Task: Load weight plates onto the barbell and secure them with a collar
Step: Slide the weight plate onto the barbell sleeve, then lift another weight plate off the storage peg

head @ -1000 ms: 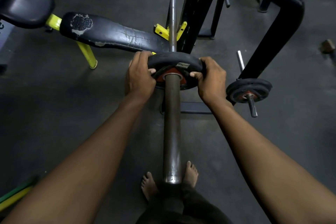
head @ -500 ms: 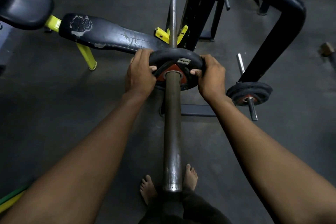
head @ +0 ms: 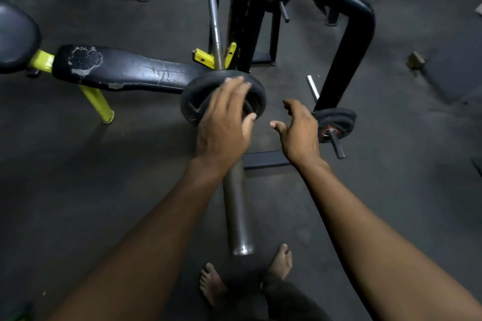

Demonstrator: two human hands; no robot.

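The black rubber weight plate sits on the barbell sleeve, face toward me. The bar's long axis runs from my feet away toward the rack. My left hand hovers open over the plate; my right hand grip is open, empty.

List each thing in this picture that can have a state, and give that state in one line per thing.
weight plate: on the barbell sleeve, no collar seen
barbell sleeve: near end bare
left hand: open, in front of the plate
right hand: open, empty
dumbbell: loaded, on floor
bench pad: cracked, worn
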